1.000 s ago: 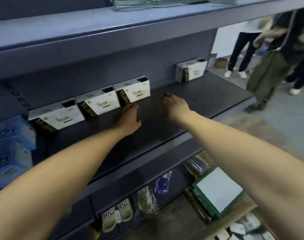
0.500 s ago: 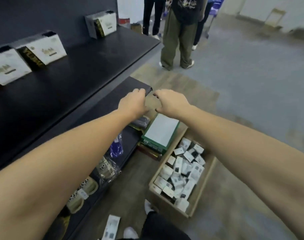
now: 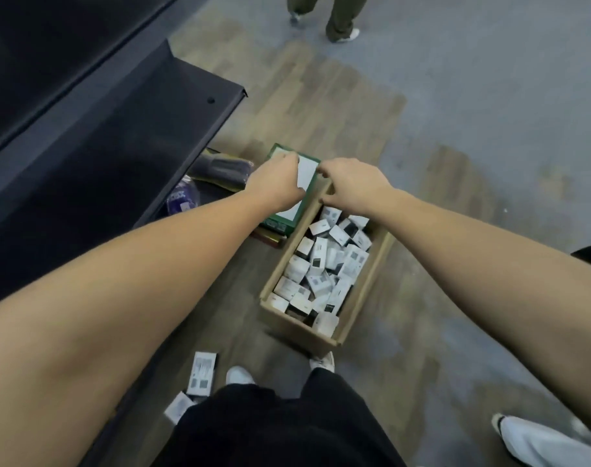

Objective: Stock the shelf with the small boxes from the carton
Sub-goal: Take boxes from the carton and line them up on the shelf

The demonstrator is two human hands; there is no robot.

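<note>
Left hand: the left hand [image 3: 276,183] is stretched out over the green-edged box [image 3: 289,214], knuckles up; its fingers curl downward and hold nothing that shows.
Right hand: the right hand [image 3: 349,185] hangs above the far end of the carton [image 3: 361,298], just beside the left hand; its fingers are bent down and loosely together, and no box can be seen between them.
Carton: an open brown cardboard box standing on the floor [image 3: 455,129], its long side running away from the person, right of the shelf [image 3: 119,136].
Small boxes: the small boxes [image 3: 324,267] lie in a jumbled heap inside the carton, white with dark panels, filling it nearly to the rim.
Loose boxes: two loose boxes [image 3: 202,374] lie on the floor near the person's feet, left of the carton.
Shelf: dark metal, to the left; the part in view carries no small boxes.
Under the shelf: a grey bundle [image 3: 220,170] and a purple packet [image 3: 183,197] lie on the lowest level.
Green-edged box: flat, white-topped, touching the carton's far left corner.
Bystander: the legs of another person [image 3: 337,15] stand at the top of the view.
</note>
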